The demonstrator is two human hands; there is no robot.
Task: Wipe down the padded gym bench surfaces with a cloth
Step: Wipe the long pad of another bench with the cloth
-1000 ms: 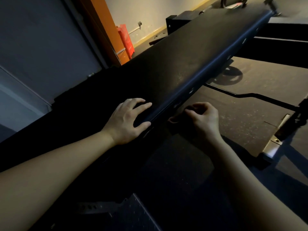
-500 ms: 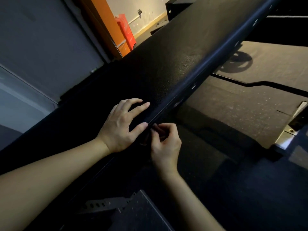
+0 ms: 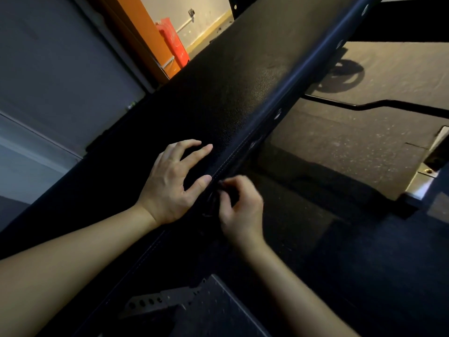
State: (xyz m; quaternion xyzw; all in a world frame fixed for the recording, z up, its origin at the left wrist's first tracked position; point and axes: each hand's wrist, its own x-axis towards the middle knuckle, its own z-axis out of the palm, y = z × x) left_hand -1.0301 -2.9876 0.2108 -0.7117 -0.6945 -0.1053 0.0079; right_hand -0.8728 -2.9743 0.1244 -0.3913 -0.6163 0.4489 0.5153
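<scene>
At center, our left hand (image 3: 172,183) lies flat, fingers spread, on the bench pad (image 3: 243,81), which runs from 7 to 1 o'clock. Our right hand (image 3: 240,207), at its 4 o'clock, curls against the pad's side edge; we cannot tell if it pinches anything. No cloth visible, so wiping looks unstarted.

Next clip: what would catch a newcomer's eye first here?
The long black bench pad runs diagonally across the frame, with the left hand spread on it near centre. The right hand curls at the pad's stitched side edge; what it holds, if anything, is too dark to tell. An orange panel stands top left.
</scene>
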